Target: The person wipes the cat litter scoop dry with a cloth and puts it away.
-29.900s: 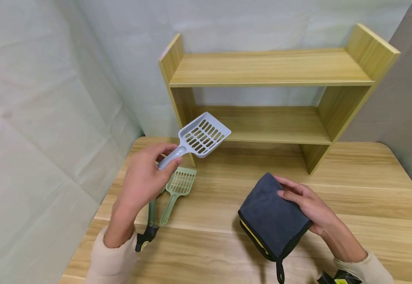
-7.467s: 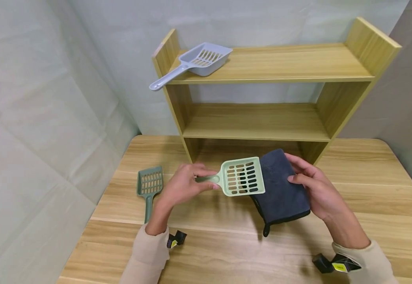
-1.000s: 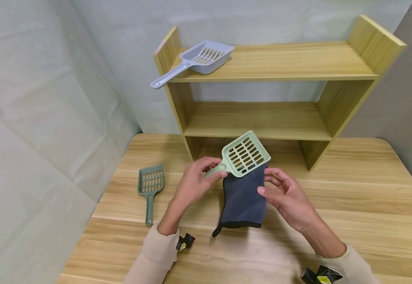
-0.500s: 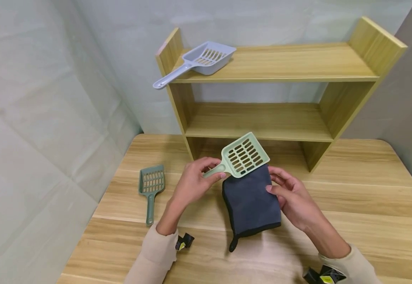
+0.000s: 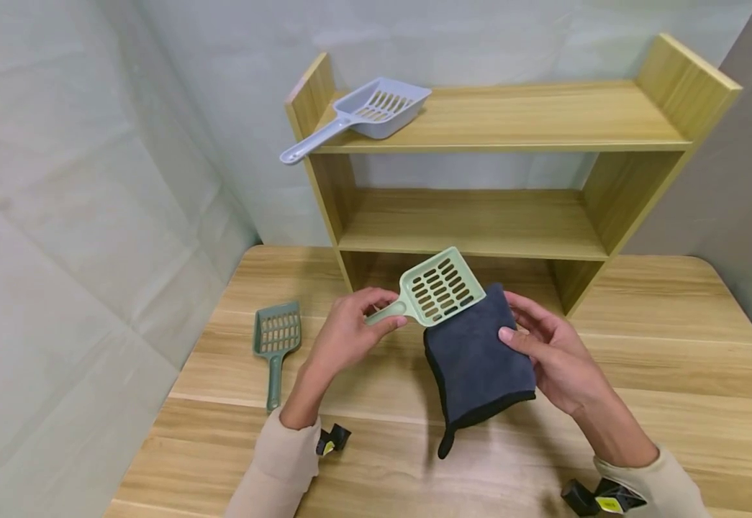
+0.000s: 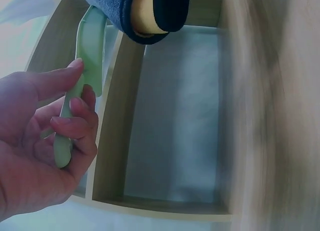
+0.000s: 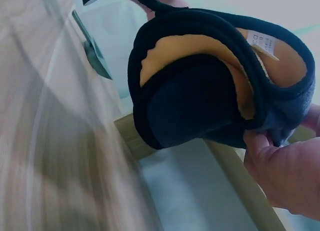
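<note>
My left hand (image 5: 352,327) grips the handle of a light green slotted litter scoop (image 5: 442,288), its blade raised over the table and tilted up to the right. In the left wrist view my thumb and curled fingers wrap the scoop's handle (image 6: 64,141). My right hand (image 5: 560,363) pinches a folded dark grey-blue cloth (image 5: 482,356) between thumb and fingers. This cloth has black edging and a hanging loop, and its upper left edge meets the blade's lower edge. In the right wrist view its yellow inner side (image 7: 187,45) and a white label (image 7: 261,41) show between the folds.
A lavender litter scoop (image 5: 382,108) lies on the top board of the wooden shelf (image 5: 544,119), handle jutting past the left side. On the table (image 5: 220,446), left of my left hand, lies a dark green litter scoop (image 5: 275,345). Pale curtains hang behind and left.
In the last second the cloth has slid right along the blade's lower edge with my right hand; the scoop dipped slightly. Since the oldest frame, the lavender scoop went from my left hand onto the shelf.
</note>
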{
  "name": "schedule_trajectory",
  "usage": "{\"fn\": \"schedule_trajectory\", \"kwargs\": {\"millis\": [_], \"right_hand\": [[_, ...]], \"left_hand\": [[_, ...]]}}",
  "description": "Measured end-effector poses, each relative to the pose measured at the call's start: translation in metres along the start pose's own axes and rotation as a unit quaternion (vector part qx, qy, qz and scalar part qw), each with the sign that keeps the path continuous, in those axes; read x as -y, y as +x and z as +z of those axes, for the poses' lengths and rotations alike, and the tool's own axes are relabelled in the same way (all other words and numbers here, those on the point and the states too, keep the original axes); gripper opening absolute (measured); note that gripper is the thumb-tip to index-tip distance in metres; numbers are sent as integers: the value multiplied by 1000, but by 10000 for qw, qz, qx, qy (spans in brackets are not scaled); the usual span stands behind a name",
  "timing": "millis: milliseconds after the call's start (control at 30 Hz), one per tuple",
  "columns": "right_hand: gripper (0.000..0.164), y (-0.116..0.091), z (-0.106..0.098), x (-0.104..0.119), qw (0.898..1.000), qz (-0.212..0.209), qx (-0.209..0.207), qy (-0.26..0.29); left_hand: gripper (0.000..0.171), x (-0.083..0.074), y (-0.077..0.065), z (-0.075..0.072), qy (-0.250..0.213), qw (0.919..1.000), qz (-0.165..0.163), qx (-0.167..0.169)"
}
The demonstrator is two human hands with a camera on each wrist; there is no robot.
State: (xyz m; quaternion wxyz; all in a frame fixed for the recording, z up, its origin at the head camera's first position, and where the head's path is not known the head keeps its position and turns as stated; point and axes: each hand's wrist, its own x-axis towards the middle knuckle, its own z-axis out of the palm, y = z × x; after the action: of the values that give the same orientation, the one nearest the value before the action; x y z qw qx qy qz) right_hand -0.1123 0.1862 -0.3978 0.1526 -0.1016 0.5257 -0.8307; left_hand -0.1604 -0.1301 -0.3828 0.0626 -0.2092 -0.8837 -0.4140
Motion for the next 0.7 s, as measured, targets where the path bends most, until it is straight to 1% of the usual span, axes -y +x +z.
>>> {"fn": "schedule_trajectory", "kwargs": {"millis": [267,400,567,700], "right_hand": [[54,-4,-3,8,9998,-140,116,-51],[56,-5,-5,11,9995,-199,244,-93],[62,-5,-9,13,9978,-389,514,-146],[65,-5,-11,15,9970,-466,598,-173]], "left_hand": [[28,-1,-1,-9,140,9996,-205,147],[29,0,-2,-13,229,9993,-209,222],[30,2,-3,-19,335,9987,-235,308],[30,2,-5,-22,349,9984,-286,329]]}}
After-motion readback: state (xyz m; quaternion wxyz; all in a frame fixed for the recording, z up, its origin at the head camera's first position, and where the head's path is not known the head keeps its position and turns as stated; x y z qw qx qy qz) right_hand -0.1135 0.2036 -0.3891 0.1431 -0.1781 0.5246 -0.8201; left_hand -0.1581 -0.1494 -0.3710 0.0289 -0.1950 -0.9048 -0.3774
